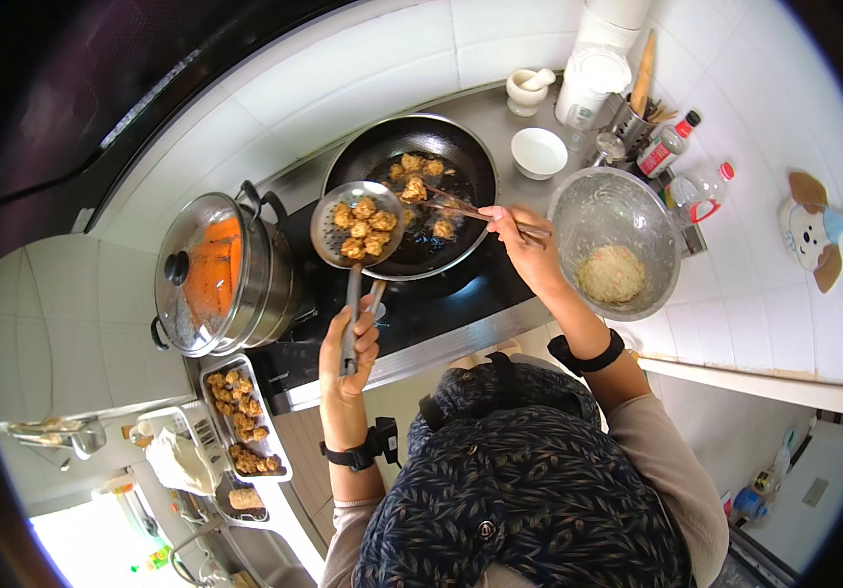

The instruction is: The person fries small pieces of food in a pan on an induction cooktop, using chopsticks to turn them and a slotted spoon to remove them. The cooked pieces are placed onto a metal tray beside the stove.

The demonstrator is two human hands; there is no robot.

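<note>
My left hand (350,349) grips the metal handle of a perforated skimmer (322,239), which is held over the near left part of a black wok (465,162). Several browned fried balls (365,228) rest in the skimmer. Wooden chopsticks (465,208) are in my right hand (523,242). Their tips are at a fried ball (414,189) above the oil, beside the skimmer's rim. More fried balls (443,229) lie in the oil. Right of my right hand stands a large steel bowl (616,213) with a lump of pale batter mixture (610,273) in it.
On the left a steel steamer pot (267,294) with a glass lid shows orange pieces inside. Below it sits a tray (282,448) of fried balls. A white bowl (539,153), a mortar (526,92) and bottles (668,147) stand at the back right.
</note>
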